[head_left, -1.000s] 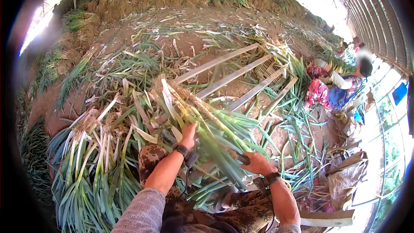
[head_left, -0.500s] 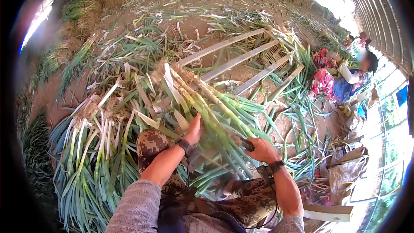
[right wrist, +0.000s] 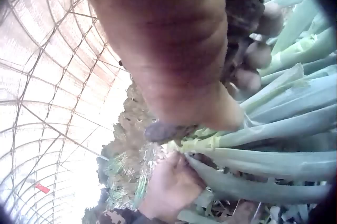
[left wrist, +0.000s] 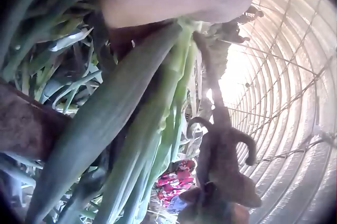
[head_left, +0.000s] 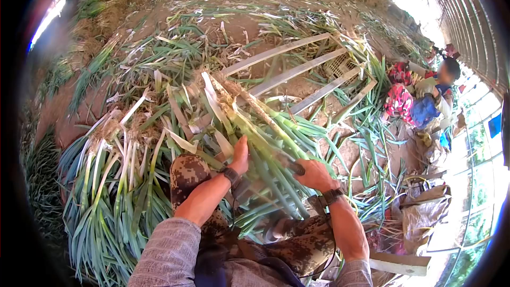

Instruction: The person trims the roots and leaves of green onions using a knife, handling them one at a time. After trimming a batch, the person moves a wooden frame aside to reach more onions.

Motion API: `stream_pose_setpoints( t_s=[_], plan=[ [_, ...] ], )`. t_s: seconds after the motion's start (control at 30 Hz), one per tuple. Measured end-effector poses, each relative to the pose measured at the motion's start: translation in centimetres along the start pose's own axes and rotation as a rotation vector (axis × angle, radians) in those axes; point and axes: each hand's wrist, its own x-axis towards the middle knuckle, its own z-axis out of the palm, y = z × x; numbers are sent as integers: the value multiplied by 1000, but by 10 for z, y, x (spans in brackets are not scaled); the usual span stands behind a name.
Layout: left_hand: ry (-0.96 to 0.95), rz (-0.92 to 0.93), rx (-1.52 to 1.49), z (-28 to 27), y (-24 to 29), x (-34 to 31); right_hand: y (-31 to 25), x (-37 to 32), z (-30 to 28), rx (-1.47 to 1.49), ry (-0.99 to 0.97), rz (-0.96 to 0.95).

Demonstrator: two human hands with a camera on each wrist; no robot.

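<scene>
In the head view my left hand (head_left: 240,157) grips a large green onion (head_left: 241,122) around its pale green shank, its roots pointing away from me. Its long leaves (left wrist: 105,113) trail below the hand in the left wrist view. My right hand (head_left: 314,174) holds a tool by its dark handle (head_left: 296,168), close to the leaves. The tool's dark tip (right wrist: 162,131) shows past the right hand in the right wrist view; the rest is hidden or blurred. More green onions lie under and around both hands.
A heap of green onions (head_left: 117,202) lies left of my knee (head_left: 188,175). Ahead is a slatted wooden frame (head_left: 287,79) with a yellowish crate (head_left: 340,69) at its far end. Another person (head_left: 422,103) sits at the right, near sacks (head_left: 425,212). Loose leaves litter the ground.
The head view has shifted a little. My right hand has moved up and left, nearer the left hand, with the tool; the left hand keeps its hold. The seated person's arms have moved.
</scene>
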Motion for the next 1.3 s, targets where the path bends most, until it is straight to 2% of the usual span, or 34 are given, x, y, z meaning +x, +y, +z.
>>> stream_pose_setpoints(
  t_s=[0.03, 0.13, 0.2, 0.3, 0.4, 0.47, 0.57, 0.6, 0.7, 0.77, 0.8, 0.83, 0.9, 0.93, 0.97, 1.0, 1.03, 1.13, 1.2, 1.27, 1.3],
  plan=[
    [-8, -75, -127, 0, 1, 1, -2, 0, -2, -2, -1, -4],
    [81, -9, -121, -5, -7, 8, -6, 1, 4, 24, -26, -67],
    [63, -33, -90, -8, -6, 14, -7, 5, 2, -9, 2, 8],
    [37, -33, -54, -2, -1, 5, -11, 4, -1, 31, 26, 17],
    [55, 32, 35, 13, 12, -10, -8, 5, -6, -42, -42, 44],
    [175, 125, 197, 19, 20, -13, 1, -1, -2, 24, -24, -4],
    [166, 342, 239, 18, 16, -10, 0, -10, -13, 23, -10, 14],
    [161, 349, 235, 19, 16, -10, 2, -15, -17, 33, -6, 45],
    [144, 271, 243, 23, 8, -16, 20, -24, -9, 61, 23, -10],
    [104, 184, 608, 29, -5, -28, 25, -29, -11, 58, 7, 10],
    [9, 175, 569, 30, -14, -35, 37, -32, -4, 121, 32, -17],
    [11, 174, 570, 31, -21, -40, 38, -34, -3, 183, 55, -43],
    [-75, 53, 316, 31, -35, -48, 41, -38, -4, 171, 58, 0],
    [-90, 118, 313, 29, -35, -48, 42, -40, -6, 142, 34, -3],
    [-34, -115, 266, 21, -30, -41, 43, -44, -5, 118, 2, 0],
    [-41, -154, 192, 24, -16, -46, 40, -48, -4, 196, 44, -40],
    [-47, -187, 114, 28, -4, -53, 34, -50, -6, 164, 23, 21],
    [-5, -148, 175, 14, -14, -30, 19, -49, -8, 88, 42, 36],
    [28, -125, 193, 7, -22, -22, 12, -45, -9, 65, -60, 94],
    [67, -103, 205, 2, -27, -19, 7, -36, -7, 61, -57, 102],
    [105, -65, 340, 3, -25, -20, 5, -33, -5, 60, -48, 114]
  ],
)
